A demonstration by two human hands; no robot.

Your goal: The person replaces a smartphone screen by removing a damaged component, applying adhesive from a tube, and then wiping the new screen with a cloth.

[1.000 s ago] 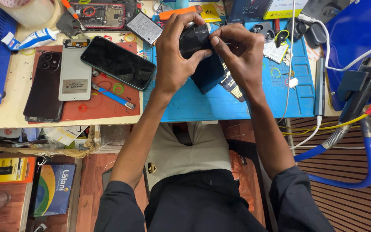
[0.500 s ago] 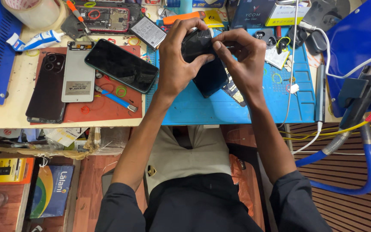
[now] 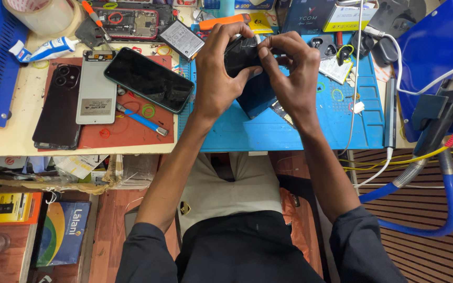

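Phone (image 3: pixel 243 55), glossy black slab, btwn hands (image 3: pixel 252 78)

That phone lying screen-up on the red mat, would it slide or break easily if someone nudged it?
The phone looks flat and stiff, so it would probably slide, not roll. Its glossy glass face seems slippery and likely fragile. It overhangs the red mat, so it might rock slightly.
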